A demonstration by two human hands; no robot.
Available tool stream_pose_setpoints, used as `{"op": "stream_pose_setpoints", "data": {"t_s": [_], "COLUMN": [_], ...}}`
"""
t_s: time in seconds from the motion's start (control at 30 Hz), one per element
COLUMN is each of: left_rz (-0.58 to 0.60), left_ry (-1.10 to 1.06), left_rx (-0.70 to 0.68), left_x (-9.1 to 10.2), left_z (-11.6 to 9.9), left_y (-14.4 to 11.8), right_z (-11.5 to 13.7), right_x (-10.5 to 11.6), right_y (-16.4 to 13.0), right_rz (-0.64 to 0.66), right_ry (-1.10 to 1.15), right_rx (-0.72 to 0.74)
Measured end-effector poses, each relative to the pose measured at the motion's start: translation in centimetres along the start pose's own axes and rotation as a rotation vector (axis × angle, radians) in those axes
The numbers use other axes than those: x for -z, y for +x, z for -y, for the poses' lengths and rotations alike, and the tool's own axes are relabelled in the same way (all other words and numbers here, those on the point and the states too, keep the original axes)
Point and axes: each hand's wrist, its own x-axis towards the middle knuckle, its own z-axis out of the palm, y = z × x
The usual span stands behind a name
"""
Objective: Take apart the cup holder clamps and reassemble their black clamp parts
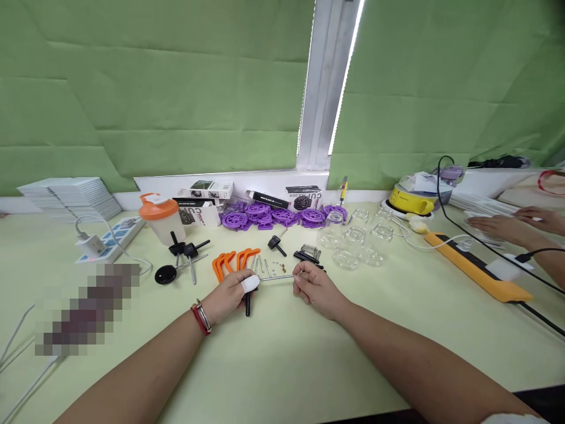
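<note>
My left hand (232, 294) is closed around a black part (248, 303), mostly hidden by the fingers, with a white wrap on the thumb. From it a thin metal rod (277, 278) runs level to the right. My right hand (315, 290) pinches the rod's far end between thumb and fingertips. Just beyond the hands lie orange handles (225, 265), loose metal pins (266, 268) and tiny fittings (282, 268). Springs (311, 249) and short black pieces (304, 257) are behind my right hand. A similar black part with a rod (274, 241) lies farther back.
Black knob-and-rod pieces (189, 250), a black disc (166, 274) and an orange-lidded shaker (159, 218) stand left. Purple plastic parts (282, 217) line the back; clear glass-like jars (355, 238) sit right. An orange power strip (481, 271) and another person's hands (498, 227) are farther right.
</note>
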Motion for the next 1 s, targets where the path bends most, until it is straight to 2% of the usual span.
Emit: {"op": "stream_pose_setpoints", "data": {"t_s": [0.53, 0.7, 1.0], "left_rz": [0.003, 0.013, 0.006], "left_ry": [-0.014, -0.005, -0.001], "left_rx": [-0.005, -0.012, -0.004], "left_x": [-0.02, 0.00, -0.05], "left_z": [0.05, 0.02, -0.15], "left_y": [0.04, 0.02, -0.05], "right_z": [0.38, 0.15, 0.03], "right_x": [-0.24, -0.06, -0.02], "right_y": [0.00, -0.02, -0.02], "right_rz": [-0.053, -0.021, -0.004], "right_ry": [-0.093, -0.033, -0.061], "right_rx": [-0.010, 0.001, 0.016]}}
